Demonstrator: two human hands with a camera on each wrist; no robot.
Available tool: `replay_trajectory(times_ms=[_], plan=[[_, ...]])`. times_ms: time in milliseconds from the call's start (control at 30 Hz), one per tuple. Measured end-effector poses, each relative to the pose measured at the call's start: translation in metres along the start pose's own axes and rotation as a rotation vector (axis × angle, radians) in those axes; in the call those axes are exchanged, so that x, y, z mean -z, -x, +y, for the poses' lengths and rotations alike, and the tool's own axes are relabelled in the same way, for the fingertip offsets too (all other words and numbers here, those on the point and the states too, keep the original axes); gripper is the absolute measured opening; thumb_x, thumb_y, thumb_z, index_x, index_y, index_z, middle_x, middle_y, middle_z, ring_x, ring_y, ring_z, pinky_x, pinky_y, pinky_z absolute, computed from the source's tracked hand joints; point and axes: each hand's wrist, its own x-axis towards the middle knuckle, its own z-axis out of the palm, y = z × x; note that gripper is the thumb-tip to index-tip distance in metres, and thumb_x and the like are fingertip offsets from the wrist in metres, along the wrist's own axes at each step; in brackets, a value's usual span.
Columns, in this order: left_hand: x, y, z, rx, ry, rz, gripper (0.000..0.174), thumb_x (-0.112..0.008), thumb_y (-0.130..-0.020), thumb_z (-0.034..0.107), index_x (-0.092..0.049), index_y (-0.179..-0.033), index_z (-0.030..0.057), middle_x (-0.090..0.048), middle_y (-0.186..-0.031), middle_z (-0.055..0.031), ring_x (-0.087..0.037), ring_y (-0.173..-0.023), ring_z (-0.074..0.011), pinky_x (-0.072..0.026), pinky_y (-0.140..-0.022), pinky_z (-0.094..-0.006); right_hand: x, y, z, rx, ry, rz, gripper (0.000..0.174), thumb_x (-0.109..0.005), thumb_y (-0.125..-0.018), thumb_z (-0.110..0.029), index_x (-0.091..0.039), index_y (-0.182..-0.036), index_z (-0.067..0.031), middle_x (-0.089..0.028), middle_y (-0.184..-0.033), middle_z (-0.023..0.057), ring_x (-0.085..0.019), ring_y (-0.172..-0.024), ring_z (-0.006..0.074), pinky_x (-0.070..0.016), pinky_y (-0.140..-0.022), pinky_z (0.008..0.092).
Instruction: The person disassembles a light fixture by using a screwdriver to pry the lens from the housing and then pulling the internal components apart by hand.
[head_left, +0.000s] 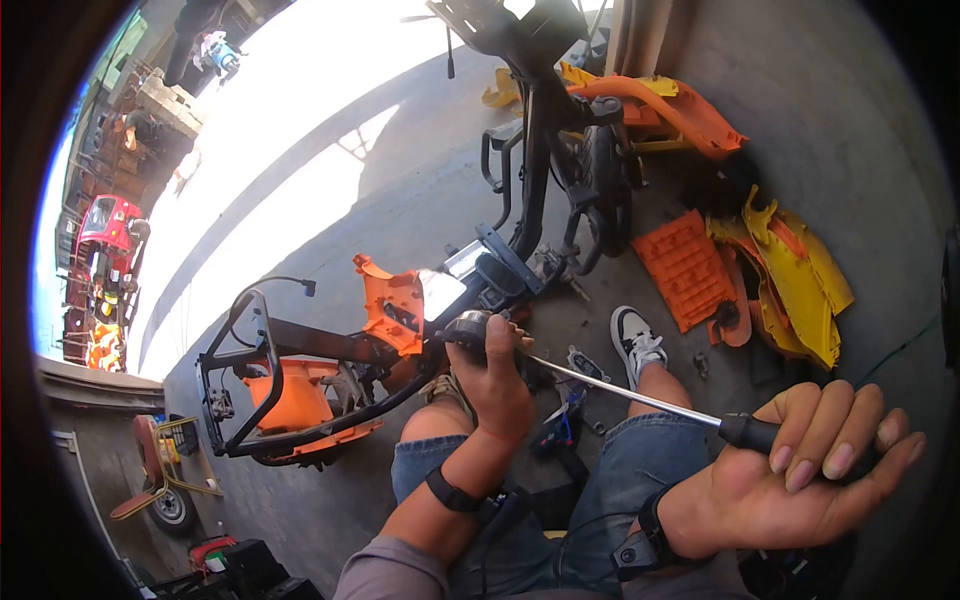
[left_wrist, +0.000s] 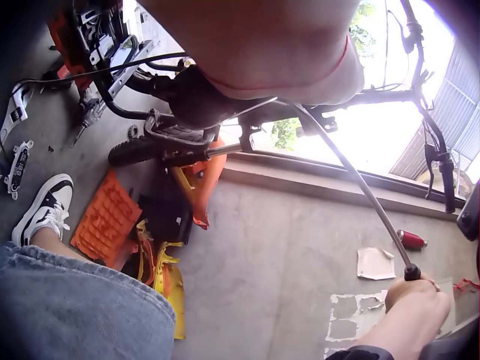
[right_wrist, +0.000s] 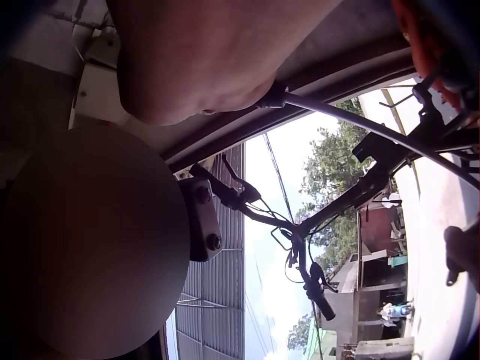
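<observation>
My left hand [head_left: 497,387] grips a round dark part with a shiny face [head_left: 467,328], held up in front of the motorbike frame [head_left: 385,405]. A long screwdriver [head_left: 620,390] runs from that part across to my right hand [head_left: 790,490], whose fingers curl over its black handle. Its tip is hidden behind the left fingers. In the left wrist view the screwdriver's shaft [left_wrist: 352,174] slants down to the right hand [left_wrist: 411,294]. The right wrist view shows the shaft [right_wrist: 360,122] leaving the right hand [right_wrist: 199,67] toward the left hand [right_wrist: 463,251].
An orange panel [head_left: 392,305] sits on the bare frame. On the floor to the right lie an orange ribbed panel [head_left: 683,268], yellow fairings [head_left: 795,270] and more orange bodywork [head_left: 665,105]. Small tools [head_left: 567,412] lie between my feet. A tipped chair [head_left: 150,462] stands at the lower left.
</observation>
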Motion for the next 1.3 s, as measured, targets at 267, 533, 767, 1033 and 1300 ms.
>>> replay_trajectory(times_ms=[267, 533, 767, 1033, 1300], plan=[[0.000, 0.001, -0.006, -0.065, -0.048, -0.018, 0.026, -0.059, -0.093, 0.025, -0.047, -0.101, 0.0041, -0.056, -0.083, -0.0066, -0.058, -0.073, -0.0152, -0.0512, -0.069, -0.0302, 0.000, -0.002, 0.001, 0.016, 0.017, 0.028, 0.027, -0.038, -0.102, -0.024, -0.045, -0.086, -0.0043, -0.038, -0.061, 0.0005, -0.027, -0.039, 0.0070, -0.0263, -0.033, 0.0186], [0.000, 0.005, -0.011, -0.126, -0.095, -0.041, 0.028, -0.059, -0.094, 0.023, -0.045, -0.107, 0.0031, -0.058, -0.086, -0.0074, -0.059, -0.077, -0.0152, -0.0512, -0.071, -0.0302, 0.003, -0.003, 0.000, 0.015, 0.019, 0.027, 0.028, -0.038, -0.102, -0.025, -0.045, -0.086, -0.0044, -0.038, -0.061, 0.0003, -0.027, -0.039, 0.0070, -0.0270, -0.034, 0.0185], [-0.002, 0.005, -0.010, -0.100, -0.140, -0.058, 0.029, -0.057, -0.094, 0.028, -0.047, -0.107, 0.0034, -0.057, -0.087, -0.0076, -0.058, -0.078, -0.0155, -0.0513, -0.072, -0.0311, 0.003, -0.006, -0.001, 0.001, 0.033, 0.065, 0.025, -0.039, -0.101, -0.023, -0.043, -0.084, -0.0046, -0.038, -0.061, 0.0003, -0.027, -0.038, 0.0063, -0.0275, -0.035, 0.0177], [0.007, -0.010, 0.018, 0.289, 0.258, -0.299, 0.039, -0.056, -0.091, 0.043, -0.048, -0.103, 0.0066, -0.050, -0.084, -0.0059, -0.053, -0.079, -0.0180, -0.0486, -0.069, -0.0339, 0.045, -0.047, -0.012, -0.283, -0.394, -0.536, 0.045, -0.041, -0.099, -0.047, -0.053, -0.102, -0.0042, -0.054, -0.068, 0.0068, -0.050, -0.047, 0.0144, -0.0454, -0.042, 0.0256], [0.016, -0.024, 0.021, 0.382, 0.338, -0.518, 0.044, -0.053, -0.091, 0.048, -0.048, -0.105, 0.0065, -0.050, -0.085, -0.0063, -0.052, -0.080, -0.0179, -0.0475, -0.070, -0.0358, 0.030, -0.044, -0.006, -0.418, -0.668, -0.616, 0.033, -0.054, -0.096, -0.037, -0.050, -0.094, -0.0043, -0.054, -0.065, 0.0075, -0.051, -0.045, 0.0155, -0.0432, -0.039, 0.0260]])
